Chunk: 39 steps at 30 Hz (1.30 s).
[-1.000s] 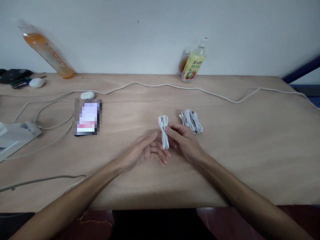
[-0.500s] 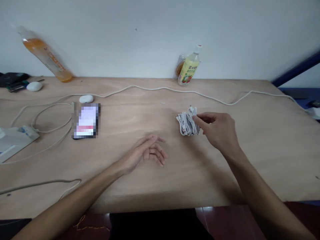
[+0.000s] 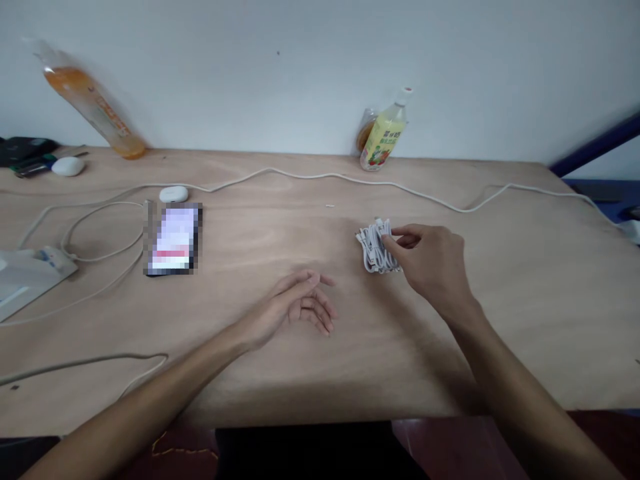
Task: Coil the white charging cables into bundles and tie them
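Observation:
A bundle of coiled white charging cables [image 3: 374,252] rests on the wooden table, right of the middle. My right hand [image 3: 433,263] is at its right side, thumb laid over the cables and index finger behind the upper edge. Thumb and index pinch the bundle's edge; the other fingers are partly hidden behind the hand. My left hand [image 3: 303,300] lies on the table to the lower left of the bundle, holding nothing. Its fingers are loosely bent and apart.
A phone [image 3: 175,239] and a white earbud case [image 3: 173,194] lie at the left. A long white cable [image 3: 330,176] crosses the table. Behind it stand a yellow-labelled bottle [image 3: 384,137] and an orange drink bottle [image 3: 95,110], leaning against the wall.
My right hand has shifted slightly left over the bundle's edge, and the bundle has turned a little. My left hand stays in place. The whole view has shifted slightly.

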Tool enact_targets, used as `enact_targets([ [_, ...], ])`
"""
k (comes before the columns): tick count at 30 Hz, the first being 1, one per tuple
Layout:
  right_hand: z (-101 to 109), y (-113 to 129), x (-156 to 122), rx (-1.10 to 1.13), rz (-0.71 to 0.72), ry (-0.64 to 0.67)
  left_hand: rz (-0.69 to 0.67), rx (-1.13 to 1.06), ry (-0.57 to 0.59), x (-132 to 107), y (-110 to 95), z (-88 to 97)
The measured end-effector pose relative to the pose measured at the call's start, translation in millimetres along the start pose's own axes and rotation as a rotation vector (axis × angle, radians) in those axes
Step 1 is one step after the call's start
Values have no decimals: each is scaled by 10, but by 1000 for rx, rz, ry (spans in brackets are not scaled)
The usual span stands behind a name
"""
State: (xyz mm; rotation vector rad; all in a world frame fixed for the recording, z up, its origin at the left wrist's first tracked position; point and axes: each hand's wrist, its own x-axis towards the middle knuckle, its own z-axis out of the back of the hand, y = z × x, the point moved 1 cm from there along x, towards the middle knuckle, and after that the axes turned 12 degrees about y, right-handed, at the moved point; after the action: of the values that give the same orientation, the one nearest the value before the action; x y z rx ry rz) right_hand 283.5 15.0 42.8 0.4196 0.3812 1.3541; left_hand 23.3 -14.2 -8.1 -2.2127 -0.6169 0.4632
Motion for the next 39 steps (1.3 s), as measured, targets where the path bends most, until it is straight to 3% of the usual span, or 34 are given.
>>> enact_targets([
  [12, -35, -6, -2, -71, -3, 27, 16, 0, -16, 6, 9, 16],
  [19, -89, -42, -1, -80, -66, -60, 14, 15, -4, -1, 8, 15],
  [26, -199, 4, 41, -136, -206, 155, 10, 21, 1, 3, -5, 6],
  [31, -205, 128, 64, -187, -237, 215, 11, 31, -12, 7, -14, -15],
  [39, -260, 338, 32, -212, -277, 262, -238, 199, -246, 1, -94, -56],
])
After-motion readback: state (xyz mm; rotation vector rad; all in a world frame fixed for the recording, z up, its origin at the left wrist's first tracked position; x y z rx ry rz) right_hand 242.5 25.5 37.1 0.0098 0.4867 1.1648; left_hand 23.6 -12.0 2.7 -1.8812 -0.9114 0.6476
